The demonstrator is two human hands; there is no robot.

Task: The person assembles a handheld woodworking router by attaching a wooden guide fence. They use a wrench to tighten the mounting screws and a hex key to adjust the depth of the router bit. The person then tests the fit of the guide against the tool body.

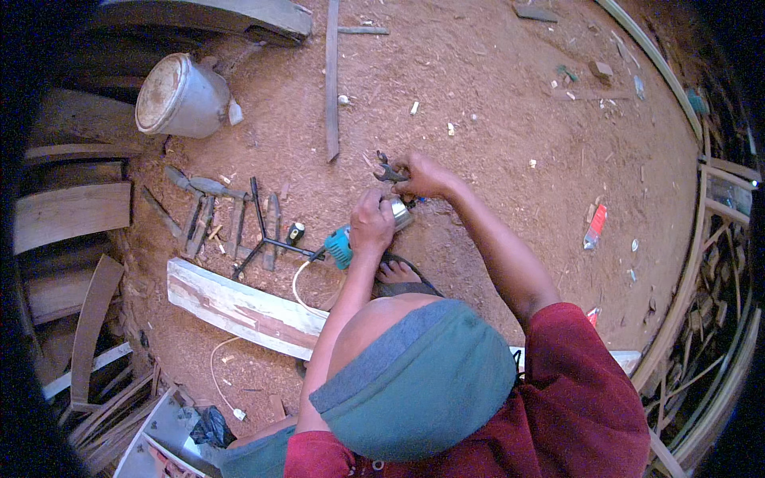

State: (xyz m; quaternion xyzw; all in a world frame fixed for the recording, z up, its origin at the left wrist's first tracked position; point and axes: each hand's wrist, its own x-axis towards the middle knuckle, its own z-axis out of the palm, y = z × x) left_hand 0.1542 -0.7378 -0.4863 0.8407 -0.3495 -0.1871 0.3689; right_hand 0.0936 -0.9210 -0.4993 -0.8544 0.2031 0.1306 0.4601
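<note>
My left hand (373,223) is wrapped round a teal and silver trim router (401,213), which lies tilted above my knee and beside my bare foot. Its teal end (339,248) points to the lower left, and a pale cord runs from it. My right hand (426,175) is closed on a dark metal wrench (390,169) with forked jaws, just beyond the router's silver end. Both hands are close together, and the router's far tip is partly hidden by my right hand and wrist.
Left of me lie a black three-armed wrench (263,239), several wood-handled tools (237,223) and a whitish curved board (239,311). A dirty white bucket (183,95) stands farther off. Ahead lies a narrow wooden strip (332,88); a red packet (595,227) lies right. Wood shavings cover the ground.
</note>
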